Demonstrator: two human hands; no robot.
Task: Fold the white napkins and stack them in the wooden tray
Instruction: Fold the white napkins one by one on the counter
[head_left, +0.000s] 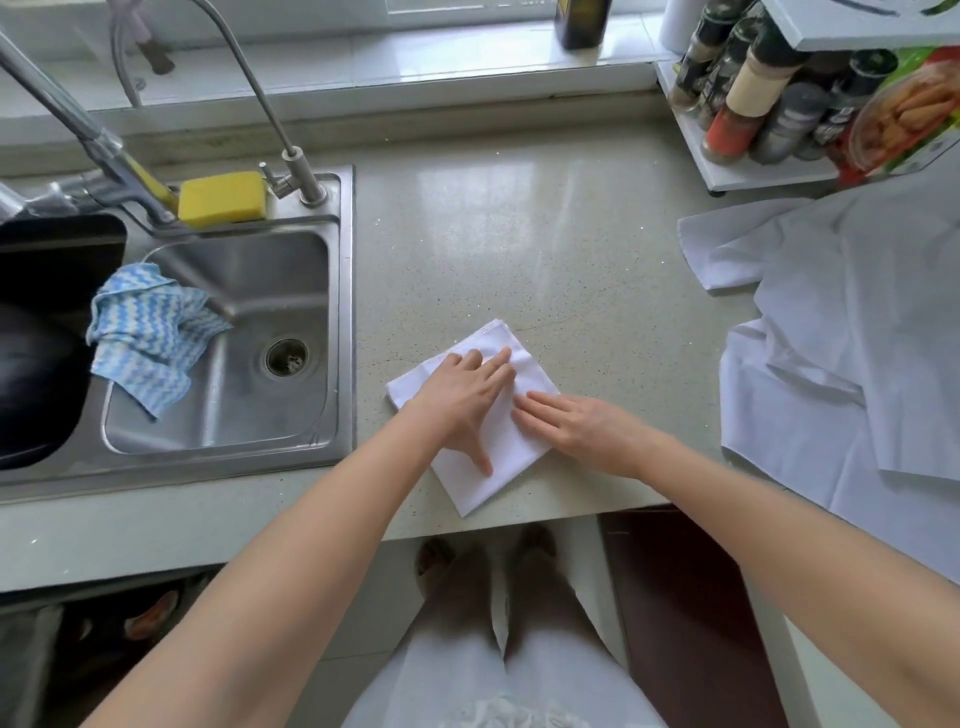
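Hands first: we see the left hand lying flat on the folded white napkin, fingers straight and spread, the thumb pointing toward the near corner of the cloth. Our right hand lies flat too, with straight fingers touching the right side of the same napkin, just beside the left fingertips. Neither hand grips anything; both only press down. The napkin rests on the pale counter near its front edge, turned like a diamond. To the right of the hands, well apart, a pile of unfolded white napkins hangs partly over the counter edge. To the left of the hands stands the steel sink with a blue striped cloth on its rim. Behind it lies a yellow sponge. Far right, beyond the pile, a spice rack holds bottles.
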